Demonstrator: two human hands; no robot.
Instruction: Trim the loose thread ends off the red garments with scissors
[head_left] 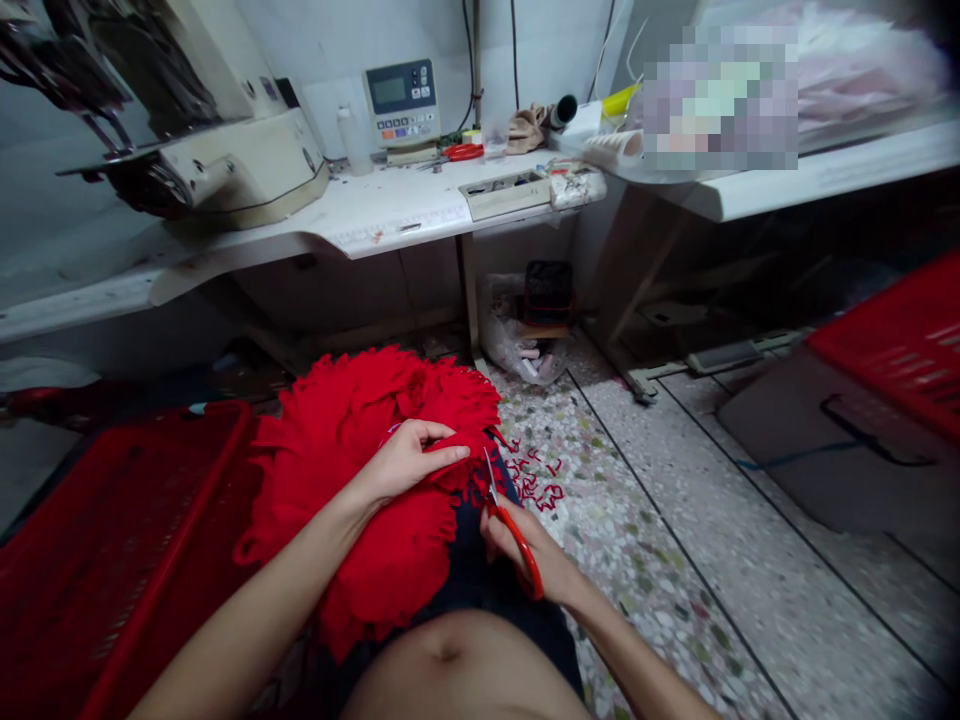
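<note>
As the left hand (409, 462) presses into the red fringed fabric (360, 520), the right hand (551, 565) closes on red-handled scissors (510, 535), blades pointing up, terrazzo floor (645, 570) stretching off rightward.

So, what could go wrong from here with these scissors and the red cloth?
The scissors in the right hand are close to the left hand's fingers, so a slip might nick them. The red cloth lies bunched, so the blades could catch an extra layer. Red scraps on the floor might also be slippery underfoot.
</note>
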